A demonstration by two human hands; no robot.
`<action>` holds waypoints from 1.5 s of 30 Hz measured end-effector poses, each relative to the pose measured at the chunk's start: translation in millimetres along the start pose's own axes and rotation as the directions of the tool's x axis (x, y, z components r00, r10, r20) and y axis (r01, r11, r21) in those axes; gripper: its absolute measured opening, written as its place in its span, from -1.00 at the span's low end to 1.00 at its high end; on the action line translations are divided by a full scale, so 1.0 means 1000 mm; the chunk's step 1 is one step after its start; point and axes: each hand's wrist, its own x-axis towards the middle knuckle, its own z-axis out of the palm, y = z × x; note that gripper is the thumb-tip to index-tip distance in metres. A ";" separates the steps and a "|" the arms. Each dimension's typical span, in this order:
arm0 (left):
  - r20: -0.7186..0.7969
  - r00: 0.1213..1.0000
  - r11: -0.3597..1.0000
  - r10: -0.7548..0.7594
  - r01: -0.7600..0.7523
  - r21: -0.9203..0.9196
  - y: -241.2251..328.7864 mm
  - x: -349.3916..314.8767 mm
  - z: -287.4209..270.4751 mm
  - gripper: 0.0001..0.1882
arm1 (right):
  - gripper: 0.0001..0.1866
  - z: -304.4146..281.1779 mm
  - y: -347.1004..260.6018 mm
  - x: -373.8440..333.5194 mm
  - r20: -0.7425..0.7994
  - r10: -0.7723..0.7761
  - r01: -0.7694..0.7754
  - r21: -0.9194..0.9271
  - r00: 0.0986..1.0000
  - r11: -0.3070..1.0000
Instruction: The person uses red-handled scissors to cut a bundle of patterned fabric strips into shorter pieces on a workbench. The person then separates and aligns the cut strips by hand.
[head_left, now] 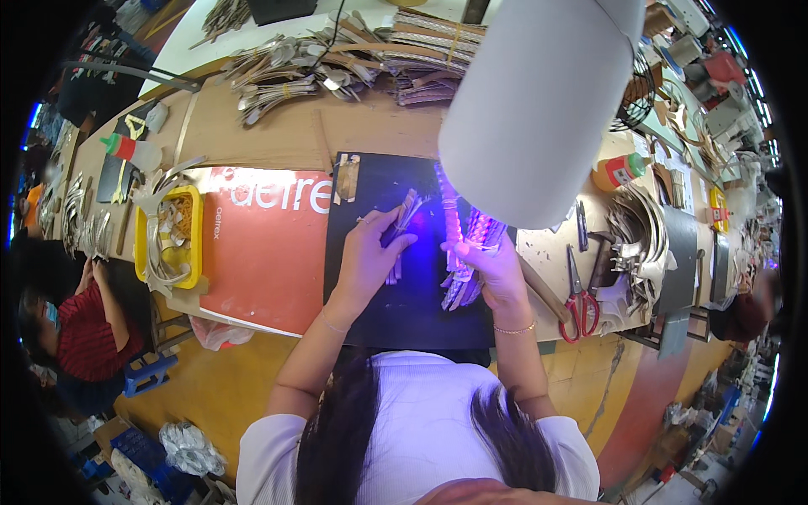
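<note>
My left hand (370, 246) is closed around a small bunch of narrow strips (409, 209), whose ends stick out above and below the fingers. In my right hand (498, 271) is a bundle of braided straps (459, 265), lit purple by the lamp. Both hands are above a black mat (421, 320) on the worktable, with a gap between them. A large pale lamp shade (530, 109) hangs over the right hand and hides part of the bundle's far end.
Right of the mat are red-handled scissors (579, 307), a hammer (602, 261) and a heap of curved straps (644, 244). A red board (265, 252) and yellow basket (195, 261) lie left. Strap piles (429, 50) line the back. A co-worker (88, 337) sits far left.
</note>
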 end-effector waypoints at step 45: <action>0.613 0.758 0.938 -0.222 0.338 -0.077 0.060 -0.011 -0.025 -0.59 | -0.73 0.004 0.002 -0.002 0.011 -0.172 0.172 0.016 0.985 0.985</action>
